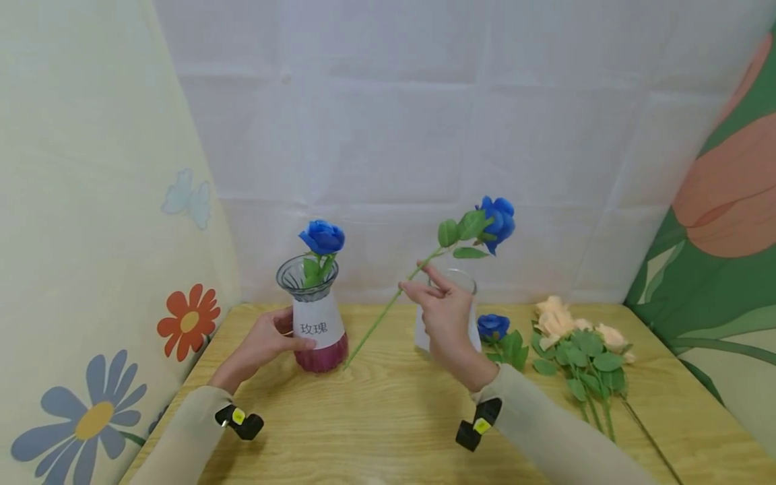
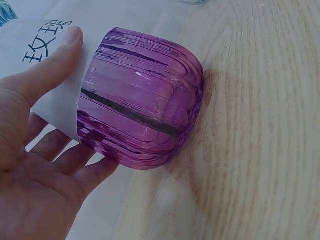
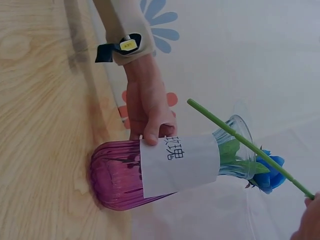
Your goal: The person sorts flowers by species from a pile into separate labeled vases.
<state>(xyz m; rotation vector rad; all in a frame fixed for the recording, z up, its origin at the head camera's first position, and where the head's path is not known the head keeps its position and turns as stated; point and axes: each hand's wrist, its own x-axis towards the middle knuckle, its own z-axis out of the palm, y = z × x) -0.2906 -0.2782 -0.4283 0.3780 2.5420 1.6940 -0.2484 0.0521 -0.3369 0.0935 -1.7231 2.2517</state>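
Observation:
A glass vase (image 1: 321, 353) with a purple base, a clear flared rim and a white paper label with two written characters stands upright on the table. My left hand (image 1: 267, 340) grips its side, thumb over the label (image 2: 60, 100) and fingers behind. One blue rose (image 1: 323, 237) stands in that vase, its bloom above the rim. My right hand (image 1: 445, 313) pinches the green stem of a second blue rose (image 1: 499, 224), bloom up to the right, the bare stem end slanting down toward the vase's base. In the right wrist view the held stem (image 3: 225, 127) crosses in front of the vase's mouth.
Behind my right hand stands another glass vase (image 1: 461, 277) with a white label, partly hidden. To its right lie a blue rose (image 1: 493, 327) and several peach roses (image 1: 554, 320) with green leaves on the wooden table (image 1: 364, 431). A thin dark stem (image 1: 651, 438) lies nearer the right edge.

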